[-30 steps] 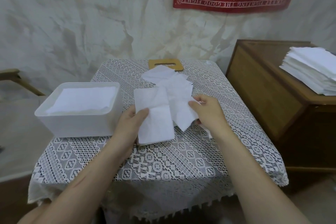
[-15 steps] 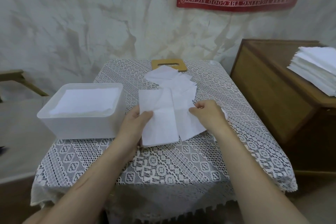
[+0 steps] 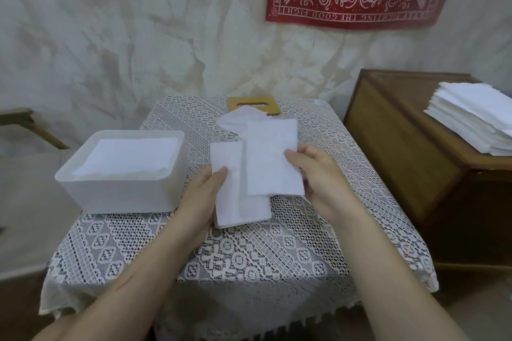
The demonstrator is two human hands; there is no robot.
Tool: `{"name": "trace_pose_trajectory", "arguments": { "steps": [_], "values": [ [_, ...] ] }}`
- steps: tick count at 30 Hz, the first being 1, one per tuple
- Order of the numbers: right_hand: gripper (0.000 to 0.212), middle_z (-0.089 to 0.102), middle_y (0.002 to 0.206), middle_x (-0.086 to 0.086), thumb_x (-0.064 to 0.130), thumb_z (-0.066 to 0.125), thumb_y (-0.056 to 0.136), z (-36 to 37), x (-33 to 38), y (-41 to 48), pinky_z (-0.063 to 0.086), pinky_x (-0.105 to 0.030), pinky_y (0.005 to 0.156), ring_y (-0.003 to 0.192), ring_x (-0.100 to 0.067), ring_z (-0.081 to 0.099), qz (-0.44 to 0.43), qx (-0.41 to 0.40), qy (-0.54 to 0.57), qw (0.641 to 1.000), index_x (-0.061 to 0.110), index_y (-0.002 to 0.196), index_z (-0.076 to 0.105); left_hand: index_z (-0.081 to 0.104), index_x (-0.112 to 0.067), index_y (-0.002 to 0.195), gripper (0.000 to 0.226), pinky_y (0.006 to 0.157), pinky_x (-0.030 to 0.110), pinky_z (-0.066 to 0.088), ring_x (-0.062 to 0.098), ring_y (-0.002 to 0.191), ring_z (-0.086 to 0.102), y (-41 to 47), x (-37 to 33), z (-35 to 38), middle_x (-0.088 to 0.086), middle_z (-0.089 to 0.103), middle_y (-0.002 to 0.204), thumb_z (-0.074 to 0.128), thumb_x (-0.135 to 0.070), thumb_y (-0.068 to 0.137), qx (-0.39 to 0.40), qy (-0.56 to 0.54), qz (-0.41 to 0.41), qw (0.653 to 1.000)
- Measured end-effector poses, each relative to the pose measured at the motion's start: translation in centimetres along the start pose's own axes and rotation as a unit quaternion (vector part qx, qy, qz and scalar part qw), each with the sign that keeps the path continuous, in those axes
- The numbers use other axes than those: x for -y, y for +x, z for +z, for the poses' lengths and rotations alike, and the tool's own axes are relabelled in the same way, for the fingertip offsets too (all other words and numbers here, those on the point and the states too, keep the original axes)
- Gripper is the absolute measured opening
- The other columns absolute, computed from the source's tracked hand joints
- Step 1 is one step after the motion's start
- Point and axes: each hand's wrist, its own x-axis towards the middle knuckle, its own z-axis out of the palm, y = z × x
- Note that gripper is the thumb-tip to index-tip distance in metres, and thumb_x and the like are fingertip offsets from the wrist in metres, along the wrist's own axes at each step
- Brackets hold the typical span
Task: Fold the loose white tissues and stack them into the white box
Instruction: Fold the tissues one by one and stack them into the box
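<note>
My left hand (image 3: 203, 196) grips the left edge of a stack of folded white tissues (image 3: 235, 207), thumb on top, just above the lace table. A second folded tissue (image 3: 270, 160) is held by my right hand (image 3: 315, 174), which pinches its right edge and lays it partly over the stack. Behind them a few loose white tissues (image 3: 239, 119) lie on the cloth. The white box (image 3: 122, 196) stands at the table's left, with folded tissues inside (image 3: 130, 158).
The small table has a lace cloth (image 3: 249, 257). A wooden lid with a slot (image 3: 253, 104) lies at the table's back edge. To the right stands a wooden cabinet (image 3: 401, 147) with a tall pile of white tissues (image 3: 476, 116). A wooden chair arm (image 3: 25, 122) is at left.
My right hand has lifted a folded tissue off the loose pile and brought it left, over the stack in my left hand. The left hand has stayed nearly still.
</note>
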Motion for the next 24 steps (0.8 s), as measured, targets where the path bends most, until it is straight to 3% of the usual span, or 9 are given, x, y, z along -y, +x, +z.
{"name": "trace_pose_trajectory", "arguments": {
  "steps": [2,4,6,8,12,18,24],
  "values": [
    [0.007,0.078,0.100,-0.010,0.014,0.064,0.098,0.8,-0.8,0.1,0.053,-0.032,0.063,0.081,-0.020,0.071,-0.010,0.003,-0.058,0.998,0.012,0.101,0.069,0.063,-0.019,0.125,0.022,0.091,0.045,0.057,0.022,0.106,0.075,0.0,0.0,0.2,0.003,0.077,0.117,0.049,-0.025,0.109,0.007,-0.013,-0.003,1.000],
    [0.012,0.077,0.087,-0.004,0.020,0.066,0.097,1.2,-1.2,0.3,0.044,-0.024,0.051,0.066,-0.012,0.067,-0.030,-0.001,-0.131,0.991,0.010,0.101,0.071,0.064,-0.016,0.123,0.022,0.088,0.043,0.058,0.021,0.104,0.075,0.1,0.1,0.2,0.004,0.078,0.115,0.049,-0.024,0.109,0.009,-0.022,-0.002,1.000],
    [0.015,0.075,0.082,-0.001,0.029,0.068,0.095,1.0,-1.5,0.6,0.043,-0.029,0.054,0.060,-0.012,0.064,-0.056,-0.023,-0.203,0.977,0.015,0.095,0.072,0.064,-0.015,0.122,0.022,0.085,0.040,0.058,0.020,0.103,0.076,0.2,0.0,0.2,0.003,0.078,0.113,0.050,-0.025,0.109,0.006,-0.028,-0.004,1.000],
    [0.012,0.076,0.086,-0.002,0.031,0.068,0.093,0.9,-1.4,0.7,0.048,-0.037,0.059,0.069,-0.021,0.068,-0.070,-0.047,-0.231,0.969,0.020,0.089,0.070,0.064,-0.015,0.124,0.023,0.087,0.041,0.058,0.021,0.105,0.075,0.3,0.1,0.1,0.003,0.078,0.115,0.050,-0.026,0.109,0.003,-0.028,-0.005,1.000],
    [0.009,0.075,0.089,-0.008,0.014,0.064,0.098,1.3,-0.8,0.1,0.050,-0.027,0.049,0.062,-0.015,0.066,-0.049,-0.020,-0.144,0.988,0.011,0.093,0.071,0.061,-0.017,0.130,0.030,0.096,0.044,0.056,0.022,0.112,0.073,0.4,0.0,0.1,0.004,0.076,0.121,0.049,-0.033,0.109,0.006,-0.032,-0.006,0.999],
    [0.010,0.075,0.085,-0.007,0.014,0.065,0.098,2.1,-1.4,0.2,0.049,-0.027,0.054,0.063,-0.016,0.064,-0.028,0.022,-0.121,0.992,0.006,0.101,0.071,0.062,-0.017,0.129,0.033,0.094,0.042,0.056,0.020,0.110,0.074,0.0,-0.3,0.5,0.003,0.077,0.118,0.046,-0.037,0.109,0.021,-0.050,-0.001,0.999],
    [0.009,0.075,0.079,-0.002,0.013,0.064,0.099,2.5,-1.3,0.0,0.048,-0.022,0.049,0.060,-0.012,0.066,-0.031,0.051,-0.121,0.991,0.007,0.101,0.070,0.062,-0.015,0.129,0.035,0.103,0.053,0.053,0.026,0.112,0.073,0.0,-0.4,0.3,0.008,0.076,0.120,0.047,-0.038,0.108,0.027,-0.036,0.000,0.999]
  ]
}}
